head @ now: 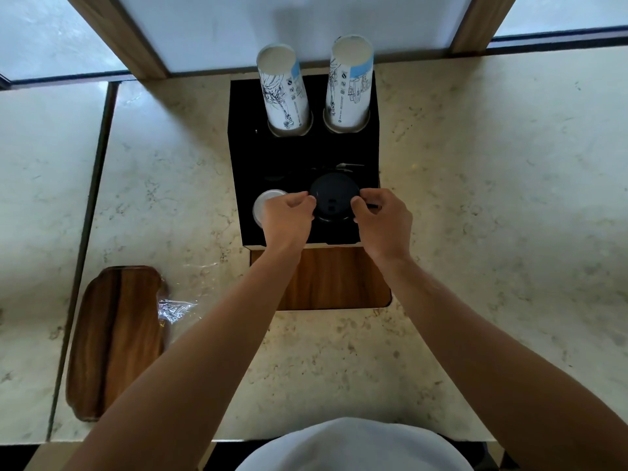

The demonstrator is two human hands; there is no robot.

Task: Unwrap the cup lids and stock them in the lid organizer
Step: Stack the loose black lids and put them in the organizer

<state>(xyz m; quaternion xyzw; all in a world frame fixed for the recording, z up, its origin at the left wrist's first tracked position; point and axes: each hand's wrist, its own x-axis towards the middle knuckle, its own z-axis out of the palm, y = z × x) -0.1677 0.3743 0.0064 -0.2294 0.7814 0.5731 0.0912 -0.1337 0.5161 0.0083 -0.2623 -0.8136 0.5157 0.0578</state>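
A black lid organizer [299,154] stands on the marble counter against the back. Both hands grip a stack of black cup lids [334,195] over the organizer's front right slot: my left hand [289,219] pinches its left edge, my right hand [382,220] its right edge. White lids [266,202] fill the front left slot, partly hidden by my left hand. Crumpled clear plastic wrap [176,309] lies on the counter at the left.
Two stacks of printed paper cups [283,90] [350,83] rise from the organizer's back slots. A wooden tray [115,338] lies at the left, a wooden board [333,278] just in front of the organizer. Marble counter [492,198] spreads to the right.
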